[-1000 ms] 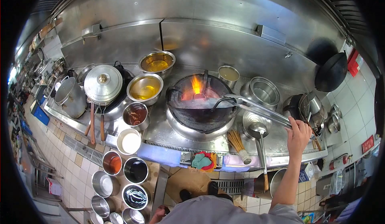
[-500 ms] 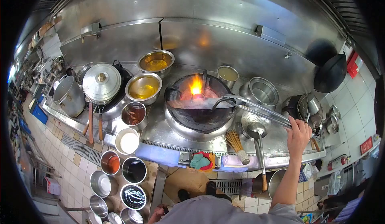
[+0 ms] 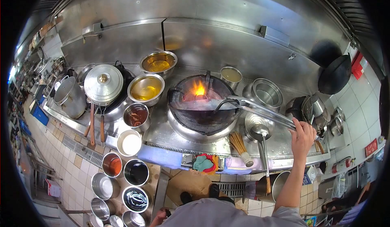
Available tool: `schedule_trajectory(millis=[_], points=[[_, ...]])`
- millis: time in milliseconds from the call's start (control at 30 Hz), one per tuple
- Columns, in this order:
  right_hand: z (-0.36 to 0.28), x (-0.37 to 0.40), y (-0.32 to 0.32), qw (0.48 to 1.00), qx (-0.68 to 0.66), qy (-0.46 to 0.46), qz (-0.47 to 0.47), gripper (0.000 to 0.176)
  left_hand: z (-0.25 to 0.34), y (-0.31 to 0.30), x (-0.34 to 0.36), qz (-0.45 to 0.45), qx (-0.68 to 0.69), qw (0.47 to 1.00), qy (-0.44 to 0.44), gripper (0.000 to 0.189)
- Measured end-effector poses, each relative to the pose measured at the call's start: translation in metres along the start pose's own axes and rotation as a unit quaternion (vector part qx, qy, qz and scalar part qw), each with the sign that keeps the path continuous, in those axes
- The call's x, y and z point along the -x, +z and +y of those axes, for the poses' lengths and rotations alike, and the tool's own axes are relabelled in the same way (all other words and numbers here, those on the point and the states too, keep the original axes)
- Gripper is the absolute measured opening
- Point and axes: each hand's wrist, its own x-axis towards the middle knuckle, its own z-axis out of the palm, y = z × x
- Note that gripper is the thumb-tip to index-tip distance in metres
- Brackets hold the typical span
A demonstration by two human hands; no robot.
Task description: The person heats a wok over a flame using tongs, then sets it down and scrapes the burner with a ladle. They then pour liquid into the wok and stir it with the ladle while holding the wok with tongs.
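My right hand (image 3: 303,134) is closed around the end of long metal tongs (image 3: 266,113). Their far end meets the rim of a black wok (image 3: 203,119) beside its loop handle. The wok is tilted on the burner, and an orange flame (image 3: 199,89) shows at the burner's middle behind its near wall. At the bottom edge, my left hand (image 3: 161,214) is low beside my body, its fingers curled at something small and dark that I cannot make out. Under the tongs lie a perforated skimmer (image 3: 254,120) and a ladle (image 3: 264,134).
Two bowls of yellow oil (image 3: 146,88) (image 3: 158,62) stand left of the wok. A lidded pot (image 3: 103,83) is farther left. A bamboo brush (image 3: 240,148) lies at the front edge. Several seasoning pots (image 3: 136,172) stand at lower left. Another person (image 3: 345,202) is at far right.
The flame has become lower and dimmer, and its reflection on the back wall has faded. My right hand, the tongs and the wok have hardly moved.
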Motion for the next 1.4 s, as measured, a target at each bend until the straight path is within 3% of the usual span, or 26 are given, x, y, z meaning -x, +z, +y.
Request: schedule_trajectory(millis=[200, 267, 300, 467, 567, 667, 767, 867, 967, 1000, 1400], points=[[-0.001, 0.0, -0.001, 1.0, 0.001, 0.006, -0.005, 0.033, 0.0, -0.005, 0.003, -0.008, -0.037, 0.999, 0.009, 0.028], [-0.001, 0.001, -0.001, 1.0, -0.001, 0.002, -0.004, 0.033, -0.033, -0.004, -0.02, 0.014, -0.116, 0.97, 0.215, 0.027], [-0.001, 0.001, -0.002, 1.0, 0.0, 0.003, -0.004, 0.033, -0.041, 0.001, -0.028, 0.014, -0.117, 0.97, 0.215, 0.027], [-0.001, 0.002, -0.003, 1.0, -0.002, 0.003, -0.005, 0.036, -0.064, 0.016, -0.052, 0.001, 0.121, 0.992, -0.025, 0.02], [-0.002, 0.001, -0.004, 1.0, 0.002, 0.003, -0.008, 0.036, -0.064, 0.015, -0.053, 0.0, 0.093, 0.995, -0.042, 0.018], [-0.002, 0.001, -0.005, 1.0, -0.003, 0.002, -0.005, 0.036, -0.082, 0.017, -0.067, -0.034, 0.179, 0.982, -0.041, 0.019], [0.0, 0.003, -0.004, 1.0, 0.008, 0.0, -0.004, 0.035, -0.12, 0.022, -0.076, -0.023, 0.12, 0.968, 0.218, 0.023], [0.0, 0.003, -0.005, 1.0, 0.007, -0.004, -0.004, 0.035, -0.096, 0.018, -0.081, -0.053, 0.092, 0.994, -0.025, 0.028], [-0.001, 0.004, -0.007, 1.0, 0.007, -0.005, -0.003, 0.035, -0.126, 0.022, -0.078, -0.041, 0.134, 0.97, 0.197, 0.028], [-0.001, 0.004, -0.007, 1.0, 0.007, -0.005, -0.003, 0.035, -0.111, 0.009, -0.085, -0.04, 0.11, 0.991, 0.057, 0.028], [-0.002, 0.007, -0.013, 1.0, 0.0, -0.002, 0.001, 0.038, -0.09, 0.01, -0.077, -0.064, 0.175, 0.982, 0.044, 0.029]])
